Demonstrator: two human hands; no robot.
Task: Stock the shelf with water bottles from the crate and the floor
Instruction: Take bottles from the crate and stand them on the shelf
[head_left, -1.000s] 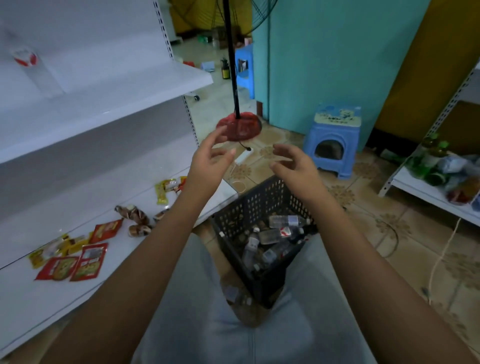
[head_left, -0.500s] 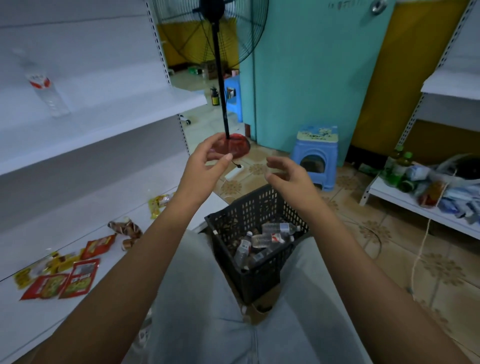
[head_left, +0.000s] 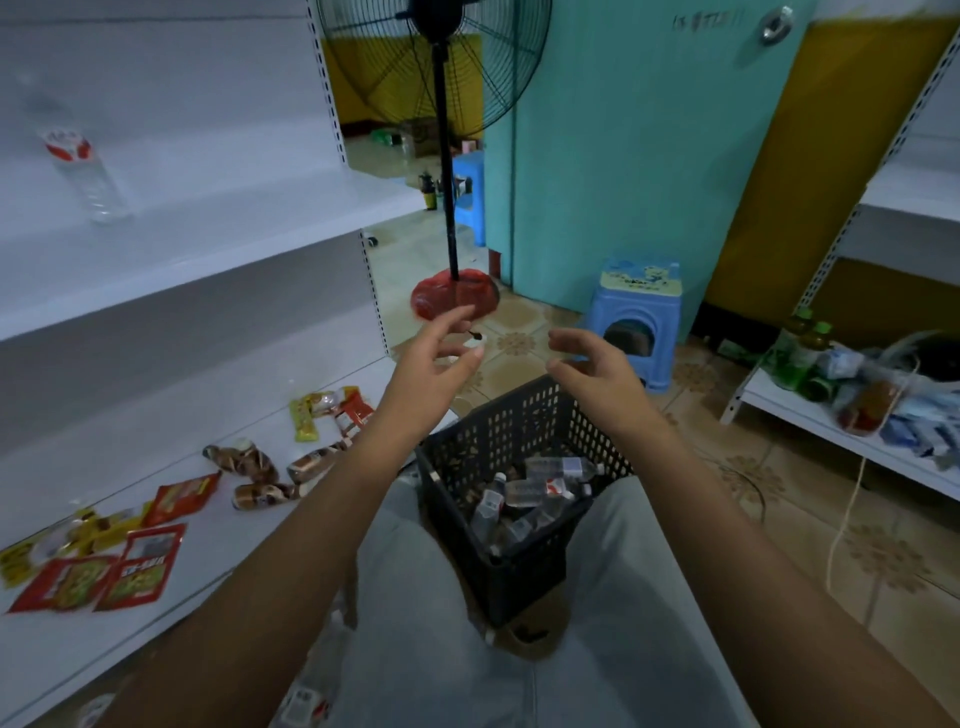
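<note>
A black plastic crate (head_left: 524, 564) stands on the floor between my knees and holds several small water bottles (head_left: 540, 491). One clear bottle with a red label (head_left: 85, 174) stands on the white upper shelf (head_left: 223, 244) at the left. My left hand (head_left: 434, 364) and my right hand (head_left: 597, 371) hover side by side above the crate's far rim, both empty with fingers spread. More bottles (head_left: 304, 709) lie on the floor by my left leg, partly hidden.
The lower shelf (head_left: 218, 540) carries red and yellow snack packets (head_left: 140, 569) and brown wrapped items. A standing fan with a red base (head_left: 454, 293) and a blue stool (head_left: 636, 317) stand ahead. A white shelf (head_left: 852, 441) with goods is at the right.
My view has tilted upward, so the fan head and the upper shelf bottle show more fully. Both hands stay raised, open and empty over the crate, slightly wider apart.
</note>
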